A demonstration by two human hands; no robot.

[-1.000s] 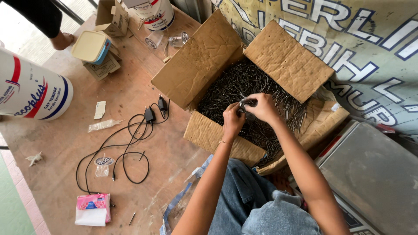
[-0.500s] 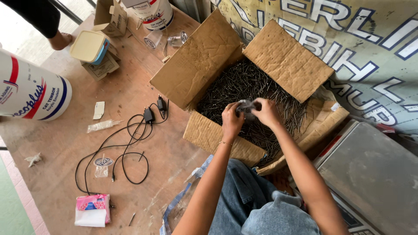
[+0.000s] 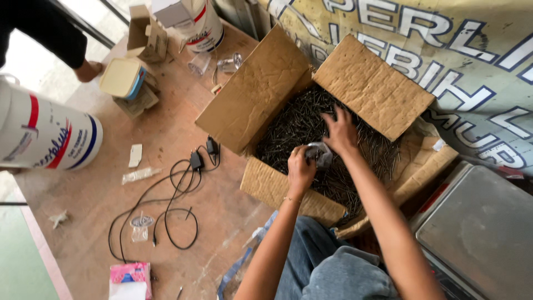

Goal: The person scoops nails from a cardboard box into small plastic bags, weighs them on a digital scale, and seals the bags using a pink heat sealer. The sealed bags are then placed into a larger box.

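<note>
One view only — a head-worn camera looking steeply down from above the seated person's lap, so the forearms enter from the bottom edge and run up toward the middle of the frame. It sits close: the open cardboard box (image 3: 311, 111) fills the centre, with the left hand (image 3: 300, 169) and right hand (image 3: 340, 133) over it within arm's reach. The view is tilted, taking in the wooden floor (image 3: 111, 166) to the left and a printed banner (image 3: 444, 50) top right — no second view overlaps it.
</note>
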